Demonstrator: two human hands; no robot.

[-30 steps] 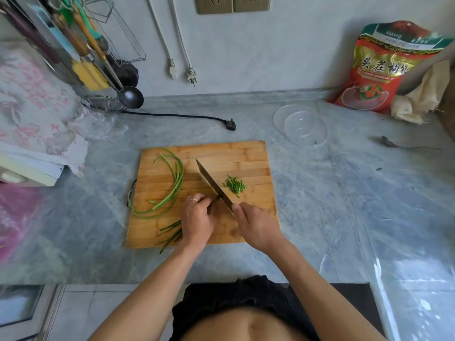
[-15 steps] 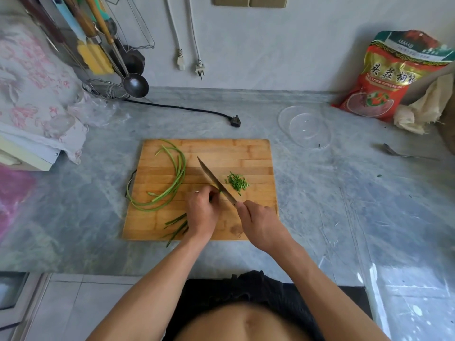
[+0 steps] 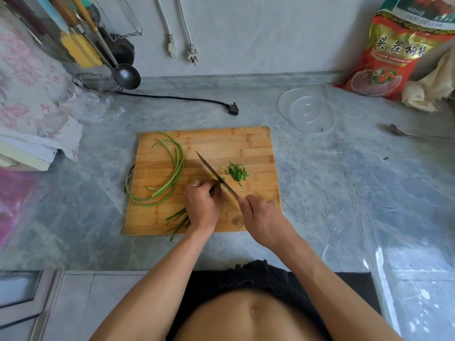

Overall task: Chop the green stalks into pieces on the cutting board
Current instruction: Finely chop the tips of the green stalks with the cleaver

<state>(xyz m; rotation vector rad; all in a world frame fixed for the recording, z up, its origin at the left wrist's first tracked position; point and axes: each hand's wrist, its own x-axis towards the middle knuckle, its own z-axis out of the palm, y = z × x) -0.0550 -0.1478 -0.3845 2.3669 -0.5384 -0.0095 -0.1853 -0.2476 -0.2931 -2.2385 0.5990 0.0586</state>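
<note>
**Inspector:** Grip status?

**Assistant:** Right hand (image 3: 264, 221) wrapped round the handle of the steel-bladed kitchen knife (image 3: 216, 177), handle hidden inside the fist. Blade angled away and to the left, edge down at the board beside the left knuckles. Left hand (image 3: 202, 205), fingers curled, pinning a bunch of thin green stalks (image 3: 178, 219) flat to the rectangular bamboo cutting board (image 3: 221, 139). Cut ends hidden under the fingers; tails poking out past the near edge of the board.

**Inspector:** Work done?

**Assistant:** 1 small heap of short green cut pieces (image 3: 237, 172) on the board, just right of the blade. A few strays near it.

**Inspector:** Work left?

**Assistant:** Most of it, by judgement. Bulk of the held bunch uncut. Also a second lot of long curved green stalks (image 3: 172, 173) lying whole on the left half of the board, one loop overhanging the left edge. Early stage, well under half.

**Inspector:** Surroundings?

**Assistant:** Grey marble-pattern counter (image 3: 344, 193) under the board. Clear glass bowl (image 3: 306, 110) beyond the far right corner, well apart, apparently without any pieces in it. Nothing transferred yet.
</note>
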